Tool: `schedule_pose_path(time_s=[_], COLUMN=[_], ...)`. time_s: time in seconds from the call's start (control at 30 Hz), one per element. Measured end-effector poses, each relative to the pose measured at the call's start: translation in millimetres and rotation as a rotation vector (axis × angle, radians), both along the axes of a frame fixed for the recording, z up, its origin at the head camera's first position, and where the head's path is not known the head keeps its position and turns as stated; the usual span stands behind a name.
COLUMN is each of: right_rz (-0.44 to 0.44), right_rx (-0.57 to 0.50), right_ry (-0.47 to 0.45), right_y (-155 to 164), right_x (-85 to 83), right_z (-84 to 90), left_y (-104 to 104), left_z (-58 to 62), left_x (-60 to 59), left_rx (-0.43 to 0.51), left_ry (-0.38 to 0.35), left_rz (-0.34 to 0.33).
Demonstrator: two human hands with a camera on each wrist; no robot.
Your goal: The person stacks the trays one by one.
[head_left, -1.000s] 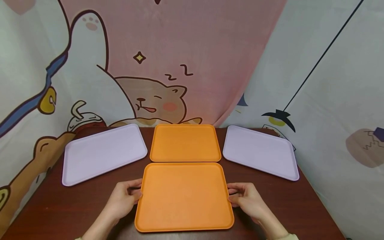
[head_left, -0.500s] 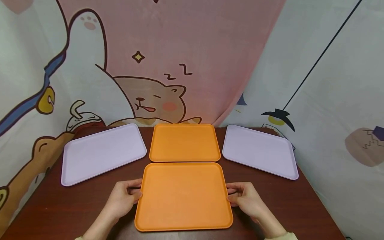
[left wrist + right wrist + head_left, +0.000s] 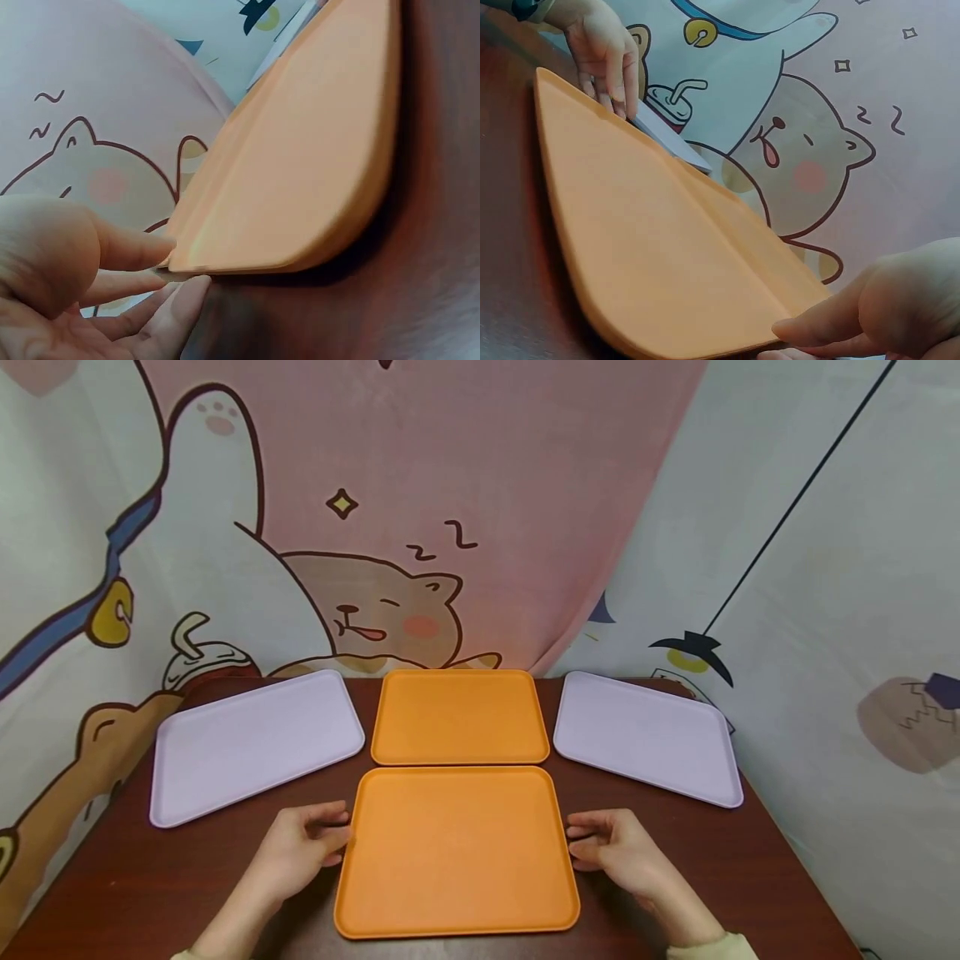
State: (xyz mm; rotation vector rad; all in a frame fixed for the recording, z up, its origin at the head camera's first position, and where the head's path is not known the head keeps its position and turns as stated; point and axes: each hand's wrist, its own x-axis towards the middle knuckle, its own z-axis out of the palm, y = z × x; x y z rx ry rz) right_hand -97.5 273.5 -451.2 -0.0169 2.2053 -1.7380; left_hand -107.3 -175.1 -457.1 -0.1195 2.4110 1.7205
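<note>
Your left hand (image 3: 296, 852) sits at the left edge of the near orange tray (image 3: 456, 852), fingers loosely bent toward the rim. In the left wrist view your fingertips (image 3: 191, 289) touch that edge from the side and just beneath it, with the thumb lying along the rim; they rest against it rather than closing round it. Your right hand (image 3: 618, 852) mirrors this on the tray's right edge. In the right wrist view its thumb (image 3: 817, 322) lies stretched along the rim, and the other fingers are mostly out of frame, so you cannot tell how far they reach under. Both hands are well apart, one on each side of the tray, with nothing pinched between finger and thumb.

The near orange tray lies flat on the dark brown surface (image 3: 150, 885), right in front of you and between your hands. Its far edge runs just beside the near edge of the far orange tray (image 3: 460, 717); whether the two touch is not clear. To the left of that far tray lies a lilac tray (image 3: 251, 743), angled on the surface. To the right lies a second lilac tray (image 3: 645, 737), angled the other way. Behind the surface hangs a cartoon backdrop (image 3: 375, 602) with a sleeping cat.
</note>
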Motion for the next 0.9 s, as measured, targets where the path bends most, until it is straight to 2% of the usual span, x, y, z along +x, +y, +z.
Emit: schedule_pose_path(time_s=[0.2,0.37,0.47,0.67,0.9], right_rz=[-0.025,-0.014,-0.004,-0.006,-0.032], right_rx=[0.021,0.046,0.056,0.051,0.05], right_ry=[0.051,0.07,0.075,0.116,0.13], right_y=[3.2,-0.4,-2.0,-3.6,-9.2], right_x=[-11.4,-26.3,-37.7,-66.2,-102.3], right_z=[19.7,41.3,50.5,57.8,63.3], left_y=[-7.3,-5.7,-4.3,-3.4,-3.5], left_z=[20.7,44.2,52.9,58.4,54.5], left_x=[-14.1,-31.5,-44.0,-71.8,-103.0], left_rx=[-0.007,-0.031,-0.039,-0.084,-0.103], left_ry=[0.057,0.084,0.109,0.12,0.092], left_rz=[-0.064,-0.1,-0.12,-0.131,-0.133])
